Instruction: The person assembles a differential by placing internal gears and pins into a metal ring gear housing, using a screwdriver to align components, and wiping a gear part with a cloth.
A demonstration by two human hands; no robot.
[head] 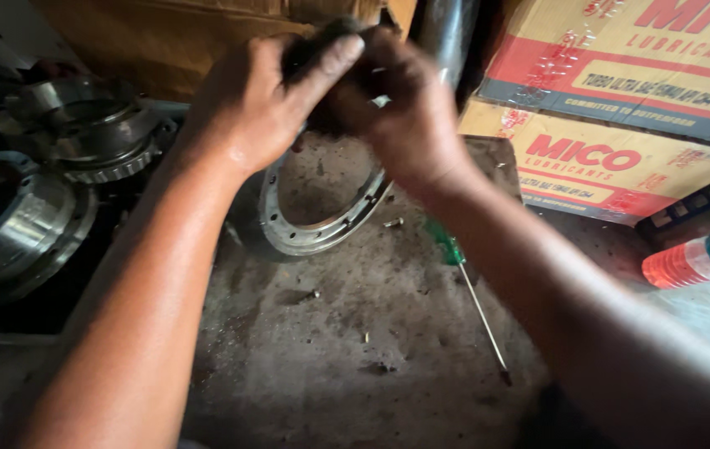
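Dark greasy part [321, 41], kind unclear: clasped between left hand [247, 108] and right hand [409, 116], fingers closed round it. Held directly above bolt-holed steel ring [305, 237] on workbench [346, 349]; green-handled screwdriver [467, 287] nearer right hand.

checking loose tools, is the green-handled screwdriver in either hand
No, the green-handled screwdriver lies on the grimy work surface while both hands grip something dark above the metal ring.

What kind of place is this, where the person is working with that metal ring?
Most likely a vehicle repair workshop. A flat metal ring with bolt holes leans on a grimy, stained bench, heavy machined metal hubs sit to the left, a green-handled screwdriver lies nearby, and cartons of lubricant are stacked at the right.
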